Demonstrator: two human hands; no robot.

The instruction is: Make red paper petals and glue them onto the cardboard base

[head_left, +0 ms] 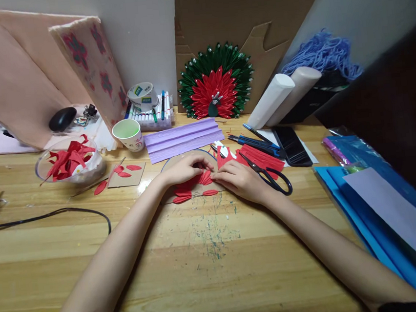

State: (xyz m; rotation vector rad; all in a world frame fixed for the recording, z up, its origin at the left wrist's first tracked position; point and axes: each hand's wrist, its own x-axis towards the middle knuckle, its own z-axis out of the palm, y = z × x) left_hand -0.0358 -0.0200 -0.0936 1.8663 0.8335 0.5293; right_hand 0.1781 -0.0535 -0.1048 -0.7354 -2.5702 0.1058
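Observation:
A pleated red crepe-paper petal sits between my two hands. Both close on it: my left hand has curled fingers at its upper left side, and my right hand pinches its right edge. Beneath them lies a round cardboard piece with a blue line near its edge, partly hidden by my hands. Other red petals rest on its lower part, and one more petal lies to their right. Black-handled scissors lie beside my right hand, over folded red crepe paper.
A small cardboard square bears red petals. Behind stand a paper cup, purple crepe paper and a red-green paper peacock. A bowl of red scraps is left; a phone and blue sheets are right. A black cable crosses the left.

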